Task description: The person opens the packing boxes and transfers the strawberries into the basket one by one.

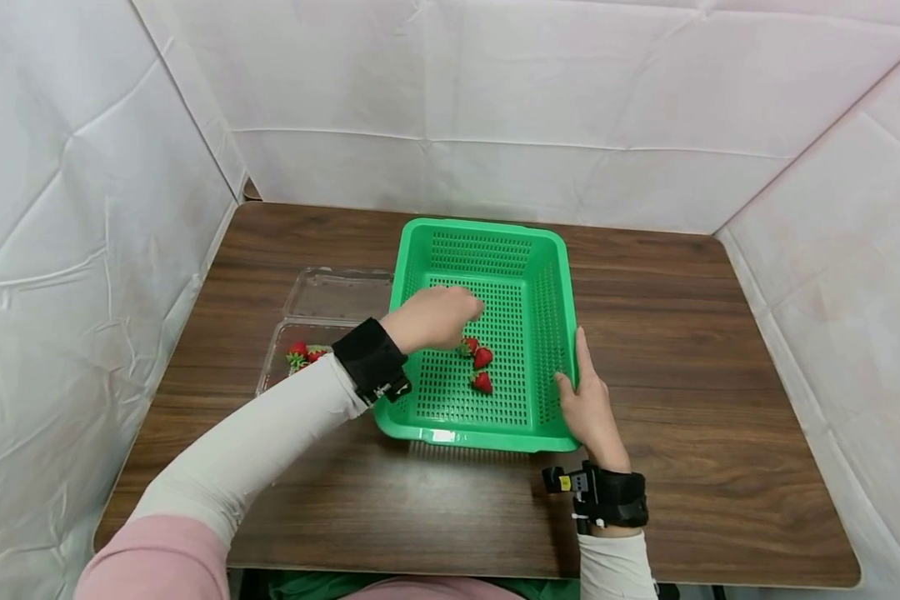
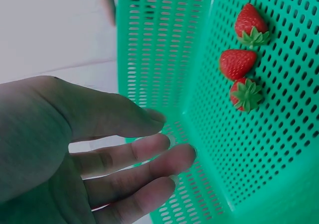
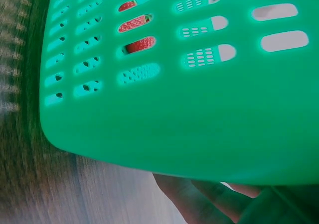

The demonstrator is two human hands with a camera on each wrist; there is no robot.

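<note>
A green plastic basket with slotted walls sits on the table. Three red strawberries with green leaves lie on its floor, among them one strawberry in the middle and another strawberry apart from the other two. Over the basket's left half is my left hand; in the left wrist view its thumb and fingers are loosely bent, with nothing between them. My right hand holds the basket's right rim, thumb over the inside and fingers along the outside. The right wrist view shows its fingers partly hidden behind the basket.
Left of the basket lies an opened clear plastic clamshell box, with several strawberries in its near half, partly hidden by the left forearm. The brown wooden table is bounded by white sheeting at the back and sides.
</note>
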